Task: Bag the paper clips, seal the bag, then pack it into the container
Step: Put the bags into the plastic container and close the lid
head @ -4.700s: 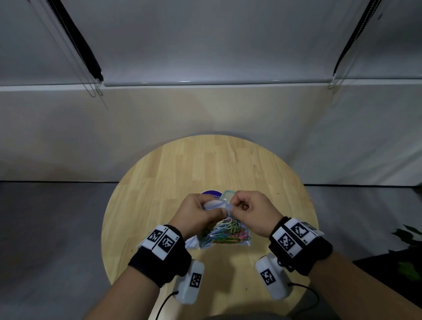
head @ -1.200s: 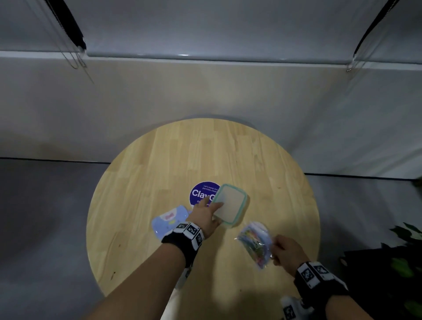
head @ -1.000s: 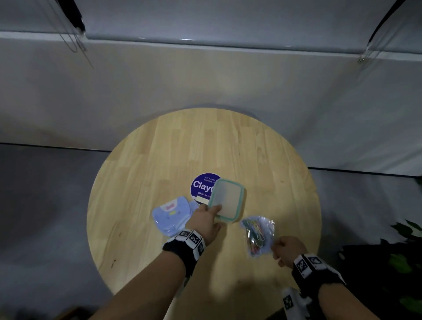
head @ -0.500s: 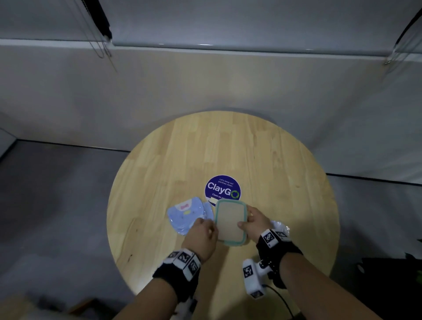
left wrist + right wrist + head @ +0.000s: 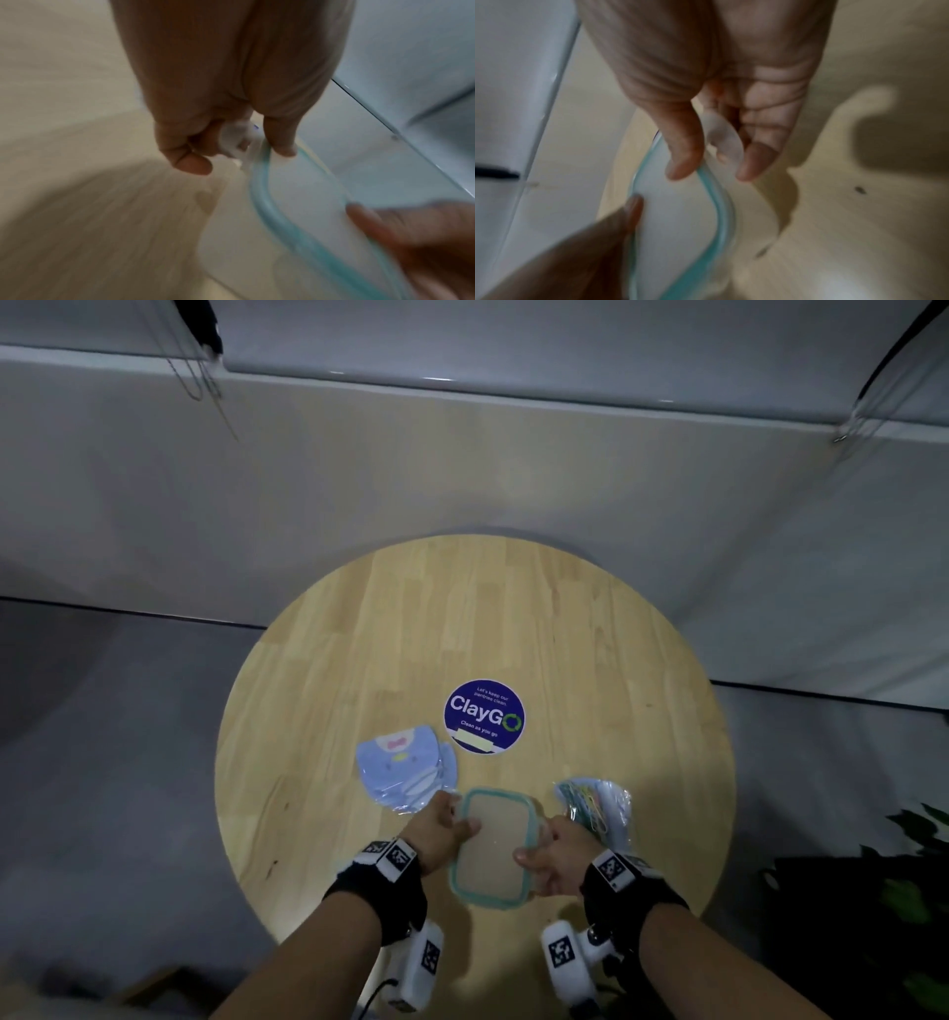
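Note:
A clear rectangular container [image 5: 494, 847] with a teal-rimmed lid lies near the table's front edge. My left hand [image 5: 441, 832] grips its left side, thumb on the lid [image 5: 308, 203] and fingers curled on the side clasp [image 5: 237, 140]. My right hand [image 5: 552, 857] grips the right side the same way, thumb on the lid [image 5: 675, 233], fingers on the right clasp [image 5: 722, 135]. The sealed bag of coloured paper clips [image 5: 590, 806] lies on the table just right of the container, behind my right hand.
A stack of pale blue printed bags [image 5: 405, 770] lies left of the container. A round purple ClayGo sticker [image 5: 484, 724] marks the wooden round table [image 5: 462, 629]. Dark plant leaves [image 5: 914, 845] show past the right edge.
My right hand set the clip bag down on the table and came over to the container's right side. Both hands pulled the container nearer to me.

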Motion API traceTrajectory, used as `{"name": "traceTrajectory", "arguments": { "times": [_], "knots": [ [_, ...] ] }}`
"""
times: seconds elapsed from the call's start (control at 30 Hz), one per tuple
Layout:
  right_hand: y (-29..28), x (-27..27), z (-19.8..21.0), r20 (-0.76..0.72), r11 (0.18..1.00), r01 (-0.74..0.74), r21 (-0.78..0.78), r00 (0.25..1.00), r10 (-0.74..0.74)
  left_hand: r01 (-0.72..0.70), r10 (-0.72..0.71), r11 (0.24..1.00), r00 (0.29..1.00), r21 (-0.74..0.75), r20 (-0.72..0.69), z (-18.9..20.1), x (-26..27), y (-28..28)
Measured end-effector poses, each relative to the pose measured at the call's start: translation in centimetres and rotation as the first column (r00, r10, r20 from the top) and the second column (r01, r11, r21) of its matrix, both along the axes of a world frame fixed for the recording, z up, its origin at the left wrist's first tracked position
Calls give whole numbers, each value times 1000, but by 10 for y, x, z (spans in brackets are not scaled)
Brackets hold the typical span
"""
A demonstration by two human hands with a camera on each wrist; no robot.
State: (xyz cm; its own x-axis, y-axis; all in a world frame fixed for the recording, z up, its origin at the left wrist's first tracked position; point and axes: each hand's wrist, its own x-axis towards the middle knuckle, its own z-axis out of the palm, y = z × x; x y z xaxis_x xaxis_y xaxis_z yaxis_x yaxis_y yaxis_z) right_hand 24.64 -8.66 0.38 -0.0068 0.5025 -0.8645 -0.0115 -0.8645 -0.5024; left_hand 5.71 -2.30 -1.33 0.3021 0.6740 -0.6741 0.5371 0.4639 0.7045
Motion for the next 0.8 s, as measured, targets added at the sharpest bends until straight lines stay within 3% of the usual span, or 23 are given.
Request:
{"name": "traceTrajectory", "arguments": {
  "times": [0.1,0.17,0.23,0.3,0.37,0.43,0.53,0.6,0.7,0.8],
  "knots": [
    [-2,-3,1,105,1000,-14,5,994,14,70,-51,986,991,151,-127,11,-1,-1],
    [0,-5,10,325,982,-182,45,932,158,65,-13,977,969,204,-245,22,-2,-3],
    [5,-4,21,597,923,-368,113,768,233,112,-47,982,923,150,-382,37,-7,-4],
    [14,-6,28,681,870,-434,232,711,174,214,-216,975,877,-54,-430,48,-15,-10],
    [27,-9,31,682,812,-514,277,701,211,212,-292,929,924,-302,-247,52,-21,-19],
    [38,-14,35,643,792,-571,217,694,325,222,-270,896,960,-385,-76,44,-25,-26],
    [43,-11,32,623,824,-557,103,682,383,123,-147,956,987,-267,-70,32,-30,-26],
    [40,-5,31,610,835,-547,56,681,405,-44,27,976,996,-212,-85,27,-32,-23],
    [31,-2,28,441,871,-488,61,796,415,-279,304,924,951,-262,57,26,-35,-19],
    [23,-1,19,327,954,-293,70,910,255,-266,285,933,957,-243,50,23,-36,-18]
  ]
}}
